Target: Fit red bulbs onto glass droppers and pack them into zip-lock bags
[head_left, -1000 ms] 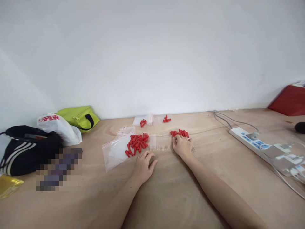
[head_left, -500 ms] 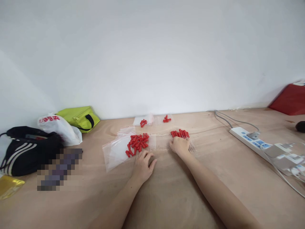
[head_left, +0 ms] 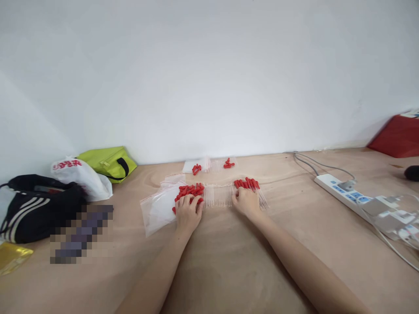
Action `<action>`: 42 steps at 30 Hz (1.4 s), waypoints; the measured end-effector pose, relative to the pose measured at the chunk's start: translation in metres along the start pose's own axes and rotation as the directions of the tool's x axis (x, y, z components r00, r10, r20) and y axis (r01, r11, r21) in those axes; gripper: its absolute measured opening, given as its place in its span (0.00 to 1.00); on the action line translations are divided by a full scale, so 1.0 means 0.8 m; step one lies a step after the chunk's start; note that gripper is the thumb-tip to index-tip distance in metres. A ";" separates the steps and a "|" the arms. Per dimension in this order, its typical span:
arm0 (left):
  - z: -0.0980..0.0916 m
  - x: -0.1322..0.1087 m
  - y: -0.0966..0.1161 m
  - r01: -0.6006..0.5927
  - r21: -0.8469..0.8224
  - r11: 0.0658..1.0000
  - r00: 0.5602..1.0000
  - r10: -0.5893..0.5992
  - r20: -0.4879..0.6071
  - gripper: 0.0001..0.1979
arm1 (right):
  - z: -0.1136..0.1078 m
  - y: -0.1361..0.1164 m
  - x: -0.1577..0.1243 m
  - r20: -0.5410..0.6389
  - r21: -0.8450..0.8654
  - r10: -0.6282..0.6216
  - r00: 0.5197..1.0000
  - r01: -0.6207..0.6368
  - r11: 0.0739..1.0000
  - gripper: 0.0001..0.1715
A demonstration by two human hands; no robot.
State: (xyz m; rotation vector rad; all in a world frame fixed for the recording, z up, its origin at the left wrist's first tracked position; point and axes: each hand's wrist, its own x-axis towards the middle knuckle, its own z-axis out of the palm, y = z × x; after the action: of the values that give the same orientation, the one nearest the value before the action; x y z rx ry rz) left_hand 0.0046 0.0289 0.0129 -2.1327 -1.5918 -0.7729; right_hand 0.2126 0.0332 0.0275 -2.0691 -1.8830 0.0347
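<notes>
My left hand (head_left: pixel 189 213) reaches over a pile of red dropper bulbs (head_left: pixel 190 190), its bent fingers apart and touching bulbs; no firm grip on one shows. To its right, a row of thin clear dropper tubes (head_left: pixel 219 195) lies side by side. At that row's right part, my right hand (head_left: pixel 246 200) is closed, thumb and fingers pinched at a clear tube mostly hidden by the fingers. Just beyond the right knuckles, several red bulbs (head_left: pixel 250 183) sit on the tubes' far ends. Clear zip bags (head_left: pixel 157 211) lie under and left of the loose pile.
Farther back lie small bags with a few red bulbs (head_left: pixel 229 163) and tubes. A power strip (head_left: pixel 343 192) with adapters and cables stands right. At left are a green bag (head_left: pixel 104 159), a white plastic bag (head_left: pixel 83 179) and a black bag (head_left: pixel 42 209). The wall (head_left: pixel 209 87) closes the back.
My left hand has moved forward and slightly left, from the near side of the pile onto the red bulbs. The right hand stays almost in place at the tubes.
</notes>
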 end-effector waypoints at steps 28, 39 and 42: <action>-0.049 -0.023 0.028 -0.094 -0.572 0.815 0.910 0.303 0.282 0.02 | 0.008 0.044 -0.071 -0.167 0.237 -0.581 0.797 0.605 0.760 0.11; -0.009 -0.037 0.038 -0.051 -0.549 0.834 0.965 0.183 0.188 0.15 | 0.013 0.038 -0.071 -0.188 0.236 -0.559 0.807 0.590 0.772 0.10; -0.005 -0.040 0.038 -0.119 -0.587 0.800 0.966 0.230 0.117 0.15 | 0.012 0.035 -0.071 -0.189 0.251 -0.560 0.807 0.591 0.767 0.09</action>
State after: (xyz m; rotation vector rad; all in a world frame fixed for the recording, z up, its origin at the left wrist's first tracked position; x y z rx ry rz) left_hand 0.0262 -0.0065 -0.0027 -2.8082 -1.3172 -1.1375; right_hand 0.2302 -0.0215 -0.0010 -1.2042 -2.2075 0.0565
